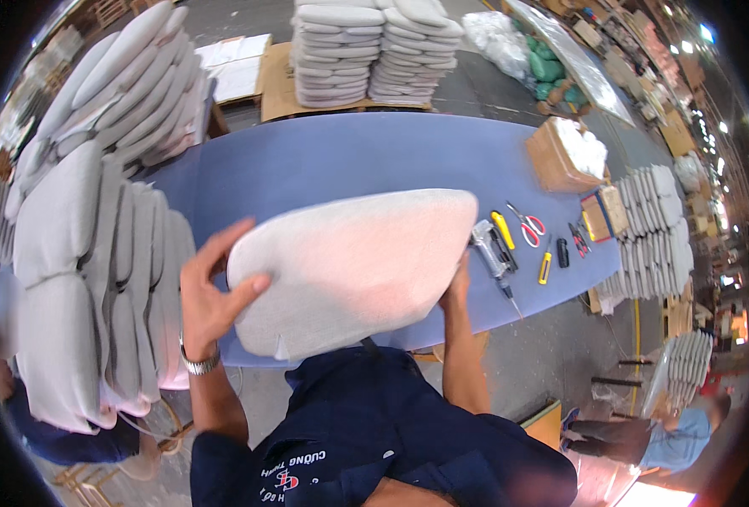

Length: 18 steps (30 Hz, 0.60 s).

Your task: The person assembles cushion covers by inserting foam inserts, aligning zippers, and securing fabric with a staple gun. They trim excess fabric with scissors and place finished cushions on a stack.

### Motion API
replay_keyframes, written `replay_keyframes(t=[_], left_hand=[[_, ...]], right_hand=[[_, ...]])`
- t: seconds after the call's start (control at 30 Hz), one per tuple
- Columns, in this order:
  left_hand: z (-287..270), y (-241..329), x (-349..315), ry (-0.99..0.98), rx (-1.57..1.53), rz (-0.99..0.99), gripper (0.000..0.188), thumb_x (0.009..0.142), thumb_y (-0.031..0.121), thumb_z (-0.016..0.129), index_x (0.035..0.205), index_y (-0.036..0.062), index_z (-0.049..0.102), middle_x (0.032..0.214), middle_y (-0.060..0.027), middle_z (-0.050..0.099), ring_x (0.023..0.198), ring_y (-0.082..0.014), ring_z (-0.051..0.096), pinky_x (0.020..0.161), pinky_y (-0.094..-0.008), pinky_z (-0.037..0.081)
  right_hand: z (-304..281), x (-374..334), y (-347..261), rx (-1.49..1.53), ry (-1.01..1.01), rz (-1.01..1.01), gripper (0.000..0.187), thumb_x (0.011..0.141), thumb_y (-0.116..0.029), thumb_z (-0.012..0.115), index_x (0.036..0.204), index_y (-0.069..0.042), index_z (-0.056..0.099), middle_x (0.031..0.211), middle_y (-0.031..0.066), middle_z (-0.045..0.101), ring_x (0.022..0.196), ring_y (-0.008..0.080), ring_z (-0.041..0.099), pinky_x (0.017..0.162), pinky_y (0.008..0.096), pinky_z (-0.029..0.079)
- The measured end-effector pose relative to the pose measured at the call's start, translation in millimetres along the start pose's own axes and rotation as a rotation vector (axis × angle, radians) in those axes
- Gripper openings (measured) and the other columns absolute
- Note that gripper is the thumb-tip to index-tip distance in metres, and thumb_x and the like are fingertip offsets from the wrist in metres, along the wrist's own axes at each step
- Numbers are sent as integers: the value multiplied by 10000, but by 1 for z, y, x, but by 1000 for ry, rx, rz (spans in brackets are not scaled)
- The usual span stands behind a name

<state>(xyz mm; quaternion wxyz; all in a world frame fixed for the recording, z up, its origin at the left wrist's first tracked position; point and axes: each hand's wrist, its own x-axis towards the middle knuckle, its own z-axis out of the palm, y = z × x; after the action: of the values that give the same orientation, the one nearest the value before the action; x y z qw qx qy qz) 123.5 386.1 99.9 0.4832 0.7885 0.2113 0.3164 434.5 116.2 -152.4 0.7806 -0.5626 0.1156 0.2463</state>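
A light grey fabric-covered cushion panel point(353, 266) is held up in front of me over the near edge of the blue table. My left hand point(218, 283) grips its left end, thumb on the upper face and fingers around the edge. At the right end, my right hand point(455, 287) holds the cushion's edge; its fingers are mostly hidden behind the panel. A small notch or fold shows at the lower left edge. Just right of the cushion lies a staple-gun-like grey air tool point(493, 253).
On the blue table point(349, 152) lie scissors point(528, 226), a yellow-handled cutter point(545, 262), pliers point(579, 240) and a carton point(560, 156) with white filling. Cushion stacks stand left point(62, 279), behind point(336, 55) and right point(649, 228). A person point(675, 435) is at lower right.
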Motion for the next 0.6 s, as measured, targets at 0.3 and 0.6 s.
replay_keyframes(t=[0.3,0.6], left_hand=[[75,17,128,-315,220,-8,473,916,369,702,1220,8,734,862,-79,714,780,-116,599,712,-283,481],[157,36,137,-210,96,-19,455,978,387,660,1237,21,737,1008,-131,756,827,-152,638,791,-313,507]], right_hand=[[11,-55,15,-908,-407,-239,426,1069,-346,560,1212,28,706,963,75,732,871,180,686,793,329,552],[164,-105,-143,-356,-544,-1002,497,1116,-317,451,1486,8,521,1595,200,437,1481,298,409,1231,408,297]])
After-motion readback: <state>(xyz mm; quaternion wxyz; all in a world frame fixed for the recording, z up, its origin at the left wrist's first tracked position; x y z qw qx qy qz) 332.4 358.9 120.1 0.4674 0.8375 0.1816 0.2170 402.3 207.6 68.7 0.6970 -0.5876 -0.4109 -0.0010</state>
